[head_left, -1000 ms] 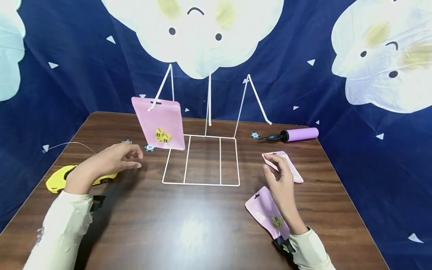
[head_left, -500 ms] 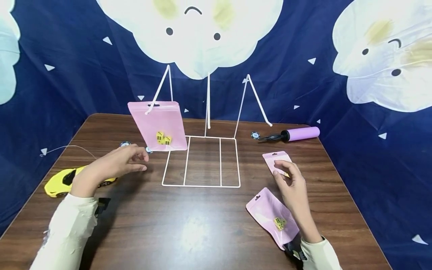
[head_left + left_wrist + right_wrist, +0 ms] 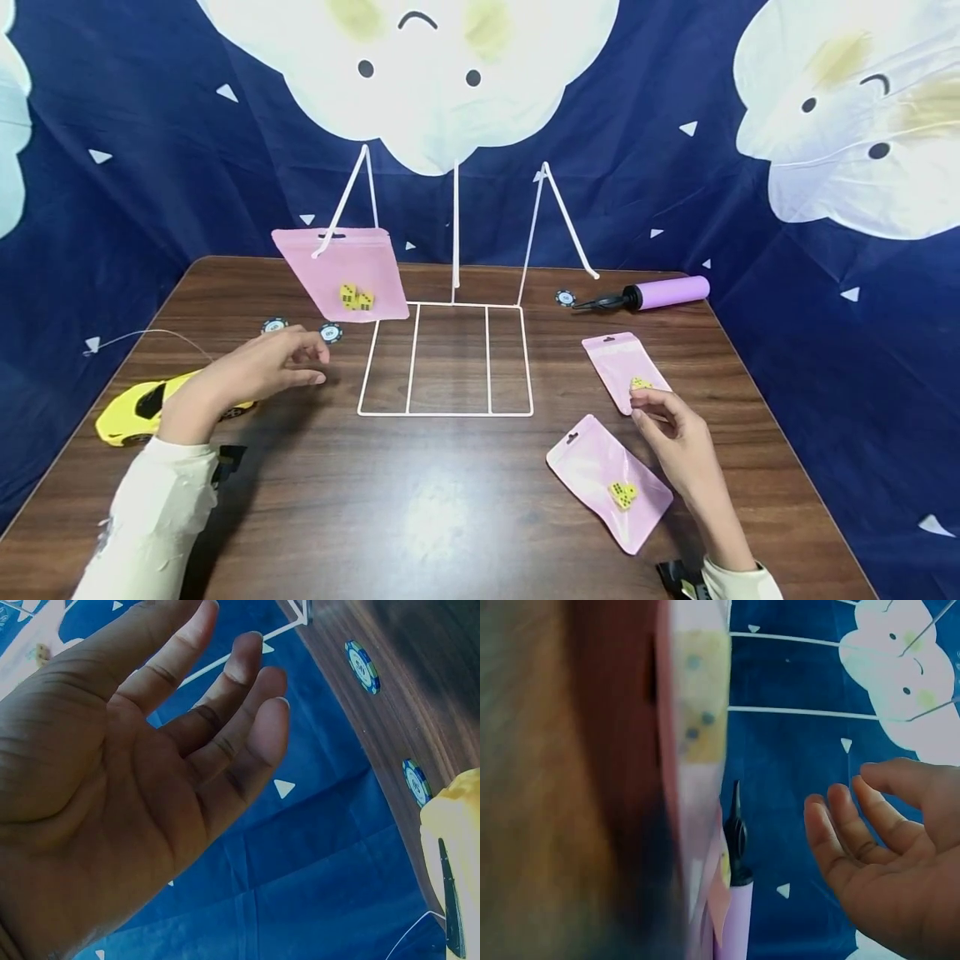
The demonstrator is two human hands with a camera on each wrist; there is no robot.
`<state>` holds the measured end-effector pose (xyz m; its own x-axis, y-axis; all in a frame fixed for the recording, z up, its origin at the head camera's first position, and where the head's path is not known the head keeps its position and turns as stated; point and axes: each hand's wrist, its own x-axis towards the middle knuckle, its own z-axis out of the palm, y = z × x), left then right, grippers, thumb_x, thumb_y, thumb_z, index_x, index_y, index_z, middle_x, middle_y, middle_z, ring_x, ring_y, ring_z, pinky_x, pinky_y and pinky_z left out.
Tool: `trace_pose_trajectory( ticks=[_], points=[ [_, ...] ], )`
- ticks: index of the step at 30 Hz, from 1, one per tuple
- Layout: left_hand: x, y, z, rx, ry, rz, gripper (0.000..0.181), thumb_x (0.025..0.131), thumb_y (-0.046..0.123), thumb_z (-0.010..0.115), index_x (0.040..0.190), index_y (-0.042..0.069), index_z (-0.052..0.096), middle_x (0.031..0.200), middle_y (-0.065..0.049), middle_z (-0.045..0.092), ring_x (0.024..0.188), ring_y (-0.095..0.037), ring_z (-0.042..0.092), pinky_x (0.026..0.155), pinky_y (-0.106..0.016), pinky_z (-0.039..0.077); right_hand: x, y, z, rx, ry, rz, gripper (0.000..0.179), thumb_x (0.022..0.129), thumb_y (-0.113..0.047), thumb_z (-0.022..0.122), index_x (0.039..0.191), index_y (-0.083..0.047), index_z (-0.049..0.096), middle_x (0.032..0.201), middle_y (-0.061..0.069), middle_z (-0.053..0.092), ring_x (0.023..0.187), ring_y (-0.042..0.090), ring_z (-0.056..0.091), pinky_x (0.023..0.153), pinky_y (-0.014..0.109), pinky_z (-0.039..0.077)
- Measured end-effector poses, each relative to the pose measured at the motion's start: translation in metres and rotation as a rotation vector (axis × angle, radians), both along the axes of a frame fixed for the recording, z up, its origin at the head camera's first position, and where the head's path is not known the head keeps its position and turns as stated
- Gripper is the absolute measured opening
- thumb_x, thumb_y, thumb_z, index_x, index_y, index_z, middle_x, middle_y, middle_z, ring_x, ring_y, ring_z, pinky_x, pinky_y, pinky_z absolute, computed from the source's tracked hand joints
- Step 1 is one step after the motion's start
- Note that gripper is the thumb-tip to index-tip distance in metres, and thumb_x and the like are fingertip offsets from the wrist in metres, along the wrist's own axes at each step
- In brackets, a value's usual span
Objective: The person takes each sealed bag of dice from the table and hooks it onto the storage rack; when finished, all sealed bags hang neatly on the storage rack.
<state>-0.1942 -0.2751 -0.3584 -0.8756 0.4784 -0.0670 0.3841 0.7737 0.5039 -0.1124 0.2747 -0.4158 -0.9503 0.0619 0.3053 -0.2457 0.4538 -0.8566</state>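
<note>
Bag-hanging seems the step, one pink bag on the rack's nine-o'clock hook, both hands empty with loosely bent fingers, the next move likely pinching a flat bag at four o'clock

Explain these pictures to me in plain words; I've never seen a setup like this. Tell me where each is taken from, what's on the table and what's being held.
There is no machine: a person works with bare hands, a left hand and a right hand. The wide picture is taken from the head, looking forward and down; the two close ones from the wrists, each showing its own hand.

On the brown table stands a white wire rack. One pink bag with yellow dice hangs on its left hook. Two more pink bags lie near the right hand. Around them are a yellow toy car, what looks like a purple pump and poker chips.

Neither hand holds anything.
</note>
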Motion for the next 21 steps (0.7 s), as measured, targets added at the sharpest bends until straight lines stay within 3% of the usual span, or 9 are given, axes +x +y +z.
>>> trace_pose_trajectory(
  ticks=[7, 11, 18, 21],
  points=[
    [-0.003, 0.002, -0.001, -0.007, 0.003, -0.010, 0.018, 0.094, 0.009, 0.084, 0.103, 0.005, 0.069, 0.102, -0.007, 0.070, 0.093, -0.022, 0.067, 0.081, -0.048, 0.055, 0.009, 0.014, -0.006, 0.049, -0.023, -0.011, 0.022, 0.096, 0.013, 0.071, 0.118, 0.010, 0.072, 0.109, -0.007, 0.074, 0.097, -0.008, 0.064, 0.083, 0.010, 0.051],
    [-0.003, 0.001, -0.001, 0.003, 0.007, -0.012, 0.018, 0.094, 0.008, 0.083, 0.104, 0.005, 0.069, 0.103, -0.007, 0.071, 0.094, -0.023, 0.068, 0.082, -0.049, 0.056, 0.012, 0.022, -0.007, 0.063, -0.066, -0.003, 0.024, 0.096, 0.012, 0.071, 0.119, 0.010, 0.072, 0.110, -0.009, 0.073, 0.098, -0.008, 0.064, 0.083, 0.010, 0.051],
    [-0.001, 0.000, 0.000, -0.012, 0.011, -0.015, 0.018, 0.095, 0.009, 0.083, 0.105, 0.007, 0.069, 0.104, -0.008, 0.070, 0.094, -0.023, 0.068, 0.081, -0.049, 0.055, 0.019, 0.030, -0.003, 0.096, -0.266, 0.028, 0.031, 0.102, 0.001, 0.070, 0.132, 0.008, 0.068, 0.127, 0.024, 0.072, 0.104, -0.007, 0.062, 0.085, 0.014, 0.049],
    [-0.001, -0.001, 0.000, -0.028, 0.016, -0.009, 0.019, 0.094, 0.008, 0.084, 0.105, 0.007, 0.068, 0.103, -0.008, 0.070, 0.091, -0.022, 0.065, 0.079, -0.047, 0.054, 0.021, 0.031, -0.003, 0.121, -0.304, 0.033, 0.032, 0.102, 0.000, 0.070, 0.133, 0.008, 0.067, 0.129, 0.027, 0.070, 0.105, -0.005, 0.063, 0.086, 0.013, 0.050]
  ],
)
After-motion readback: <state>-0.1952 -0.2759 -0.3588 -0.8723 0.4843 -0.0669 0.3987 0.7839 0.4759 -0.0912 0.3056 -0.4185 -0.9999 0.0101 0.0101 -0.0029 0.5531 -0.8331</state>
